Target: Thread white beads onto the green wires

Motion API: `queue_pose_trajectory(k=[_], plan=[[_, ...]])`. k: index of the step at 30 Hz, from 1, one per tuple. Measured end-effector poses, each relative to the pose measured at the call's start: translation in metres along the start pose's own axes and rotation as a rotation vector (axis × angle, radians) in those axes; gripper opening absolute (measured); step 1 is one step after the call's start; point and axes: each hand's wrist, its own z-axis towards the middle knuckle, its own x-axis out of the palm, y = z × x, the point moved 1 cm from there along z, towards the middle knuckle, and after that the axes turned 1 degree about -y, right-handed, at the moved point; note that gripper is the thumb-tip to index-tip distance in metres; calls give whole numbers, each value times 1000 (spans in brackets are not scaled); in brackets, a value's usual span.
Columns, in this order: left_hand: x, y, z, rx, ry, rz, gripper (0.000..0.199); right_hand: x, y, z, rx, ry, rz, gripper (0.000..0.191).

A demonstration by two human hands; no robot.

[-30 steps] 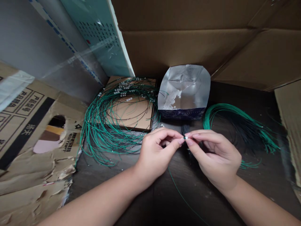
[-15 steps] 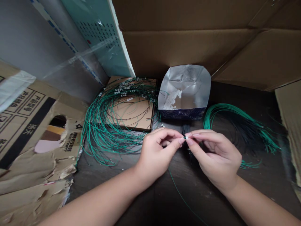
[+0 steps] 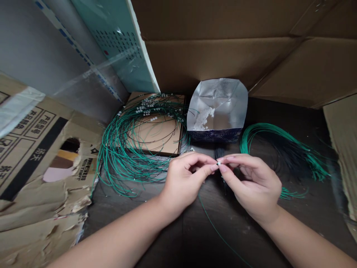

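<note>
My left hand [image 3: 185, 182] and my right hand [image 3: 252, 186] meet fingertip to fingertip at the centre. Between them is a small white piece [image 3: 219, 163], pinched by my right thumb and forefinger. My left thumb and forefinger are closed on a thin green wire [image 3: 208, 217], which hangs below that hand and curves toward the bottom edge. How far the wire enters the white piece is too small to tell. Just behind the fingers stands a foil-lined bag [image 3: 230, 108] holding many white pieces [image 3: 203, 118].
Looped green wires [image 3: 119, 163] with white pieces lie over a flat cardboard box [image 3: 156, 136] at left. A bundle of green and black wires [image 3: 267, 128] lies at right, and black wires [image 3: 219, 152] lie behind my hands. Cardboard walls [image 3: 223, 56] surround the dark table [image 3: 167, 238].
Both hands hold nearly the same pose, fingertips still together. The white piece shows a little more clearly between them. The whole view has shifted slightly.
</note>
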Motion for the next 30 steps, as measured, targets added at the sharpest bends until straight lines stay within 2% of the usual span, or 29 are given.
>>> queue_pose_trajectory(k=[6, 12, 17, 24, 30], plan=[[0, 4, 0, -37, 20, -92, 14, -1, -2, -2, -14, 29, -55, 43], [-4, 4, 3, 89, 21, 67, 12, 0, -6, 4, 9, 60, -74, 34], [-6, 1, 5, 154, 51, 143, 12, 1, 0, 14, -91, 69, -95, 17], [-5, 7, 5, 110, 54, 200, 10, 4, 2, 17, -109, 136, -117, 11], [-3, 5, 5, 108, 72, 305, 12, 7, -4, 16, -112, 185, -159, 13]])
